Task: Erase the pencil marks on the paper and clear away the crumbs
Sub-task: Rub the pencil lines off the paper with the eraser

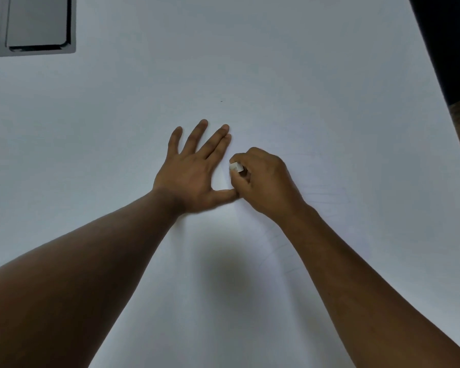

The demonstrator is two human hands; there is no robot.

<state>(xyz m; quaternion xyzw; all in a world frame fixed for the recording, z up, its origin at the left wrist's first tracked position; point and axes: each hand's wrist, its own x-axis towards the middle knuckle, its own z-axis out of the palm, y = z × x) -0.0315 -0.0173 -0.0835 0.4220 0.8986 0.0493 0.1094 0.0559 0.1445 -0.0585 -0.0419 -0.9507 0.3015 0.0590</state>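
**Big sheet, two hands, one tiny eraser**

So the paper is huge, it fills pretty much the whole view and runs off the bottom and left edges. Its right edge slants down past a dark strip at the top right corner. Up in the top left there's a grey flat device with a dark rim lying on the sheet, well apart from the hands.

Both bare forearms come in from the bottom corners and meet near the middle. The left hand is flat on the paper, palm down, fingers spread, gripping nothing, thumb stretched out toward the other hand and just about touching it. The right hand is curled up tight around a small white eraser, whose end pokes out by the fingertips, pressed down at the paper right beside the left index finger.

Faint pencil marks show to the right of the right wrist, really pale. There's one tiny dark speck further up the sheet, can't tell what it is.
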